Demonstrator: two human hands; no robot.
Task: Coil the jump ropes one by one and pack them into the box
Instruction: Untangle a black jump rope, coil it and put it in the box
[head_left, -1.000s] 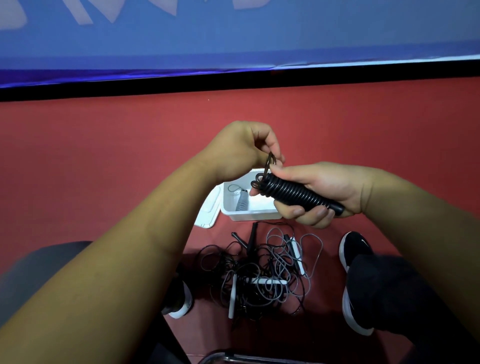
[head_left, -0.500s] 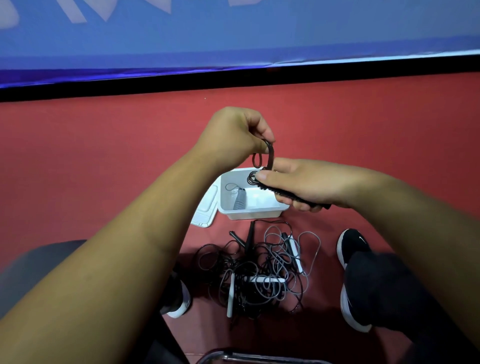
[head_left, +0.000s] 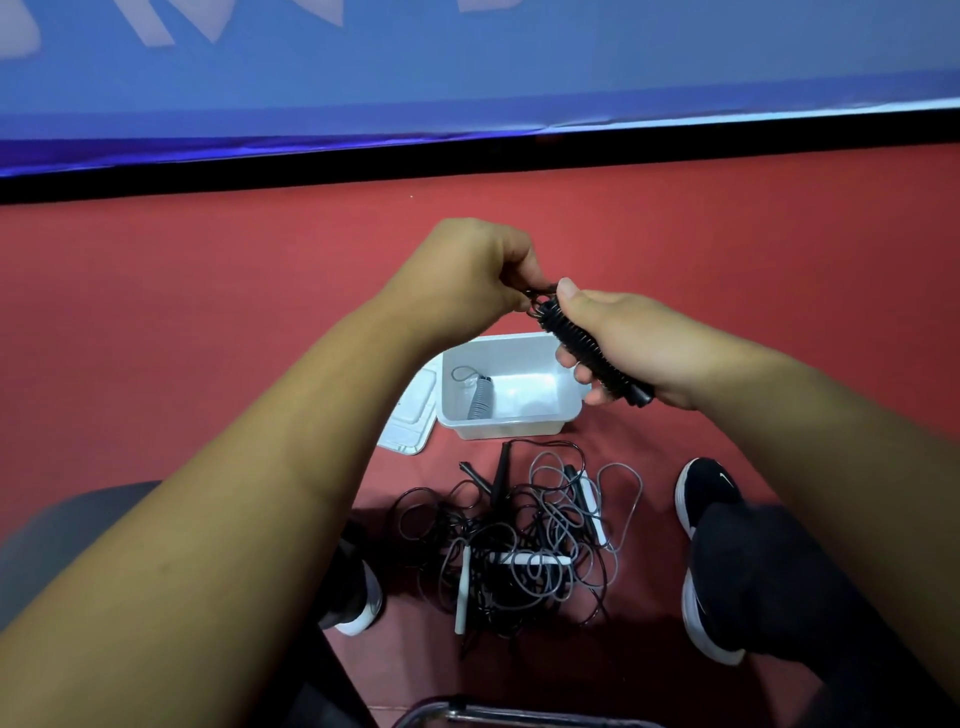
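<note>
Your right hand (head_left: 639, 332) grips the black coiled jump rope (head_left: 582, 340); your left hand (head_left: 467, 270) pinches its end. Slip, and it likely unwinds.

Place: likely a sports hall or gym, indoors. Evidence: red matte floor (head_left: 156, 312) under my shoes (head_left: 701, 488); black strip (head_left: 467, 161) along its far edge; blue banner (head_left: 519, 62) with pale lettering above; tangled jump ropes (head_left: 519, 545) heaped between my feet, white box (head_left: 498, 426) just beyond.

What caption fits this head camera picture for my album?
Left hand and right hand wind a black jump rope; white box and tangled ropes lie on the floor.
</note>
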